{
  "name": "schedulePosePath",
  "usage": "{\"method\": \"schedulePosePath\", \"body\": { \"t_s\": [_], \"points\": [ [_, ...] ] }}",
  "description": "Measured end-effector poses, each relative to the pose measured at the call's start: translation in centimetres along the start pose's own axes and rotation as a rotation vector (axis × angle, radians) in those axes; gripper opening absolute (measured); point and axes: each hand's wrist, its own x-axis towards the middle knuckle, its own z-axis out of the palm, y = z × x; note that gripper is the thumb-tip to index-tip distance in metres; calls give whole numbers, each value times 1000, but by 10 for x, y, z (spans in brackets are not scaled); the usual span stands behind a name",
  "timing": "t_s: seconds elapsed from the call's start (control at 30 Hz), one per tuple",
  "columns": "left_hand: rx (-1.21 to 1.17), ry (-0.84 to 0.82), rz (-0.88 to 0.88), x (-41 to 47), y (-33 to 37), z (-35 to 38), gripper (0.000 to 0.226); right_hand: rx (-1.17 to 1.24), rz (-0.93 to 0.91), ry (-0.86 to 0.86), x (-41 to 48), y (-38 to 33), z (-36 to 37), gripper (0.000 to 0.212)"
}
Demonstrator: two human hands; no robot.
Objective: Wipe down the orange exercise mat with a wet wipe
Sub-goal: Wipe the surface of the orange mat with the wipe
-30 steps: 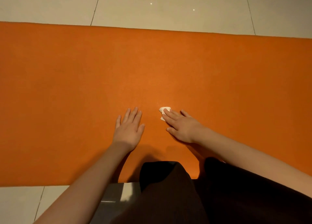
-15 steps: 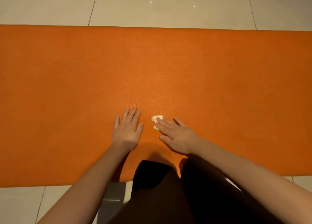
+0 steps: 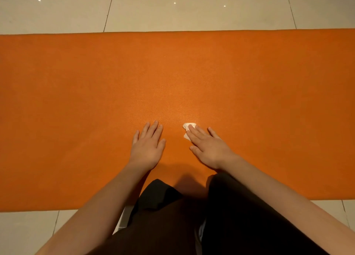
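The orange exercise mat (image 3: 172, 78) lies flat across the tiled floor and fills most of the view. My right hand (image 3: 208, 149) lies flat on it near the front, its straight fingers pressing a small crumpled white wet wipe (image 3: 187, 129) against the mat; only the wipe's front and left edge show past the fingertips. My left hand (image 3: 148, 146) rests palm down on the mat just to the left, fingers straight, holding nothing.
Pale glossy floor tiles (image 3: 172, 6) lie beyond the mat's far edge and along its near edge. My knees in dark trousers (image 3: 192, 216) rest at the mat's near edge, below both hands.
My right hand with the wipe has slid a little to the right, away from my left hand. The left hand stays flat in place. The view has shifted slightly.
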Motion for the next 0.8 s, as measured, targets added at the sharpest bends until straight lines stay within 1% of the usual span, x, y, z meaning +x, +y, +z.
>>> {"method": "schedulePosePath", "body": {
  "t_s": [0.1, 0.17, 0.23, 0.33, 0.47, 0.53, 0.6, 0.67, 0.73, 0.8],
  "points": [
    [61, -21, 31, 3, -5, -6, 57, 22, 27, 0, 0, -7, 1, 57],
    [64, -33, 55, 4, -10, -8, 66, 18, 1, -19, -4, -14, 1, 58],
    [35, -26, 72, 3, -13, -6, 68, 22, -40, -35, -8, -18, 1, 58],
    [-19, 2, 84, 0, -14, 0, 66, 26, -70, -51, -11, -20, -1, 58],
    [-45, 1, 77, 0, -13, 1, 66, 51, -97, -43, -14, -20, -1, 57],
    [-35, -4, 73, 0, -12, 0, 63, 68, -153, -49, -21, -25, -1, 57],
    [-21, -7, 67, 0, -12, 0, 54, 74, -235, -76, -31, -29, -4, 55],
    [-22, -1, 63, 0, -11, 0, 53, 63, -284, -101, -37, -28, -7, 54],
    [-26, 0, 57, 0, -11, -1, 53, 35, -256, -105, -34, -22, -7, 54],
    [-22, 2, 53, 0, -10, -1, 53, 13, -181, -87, -26, -20, -3, 56]
  ]
}}
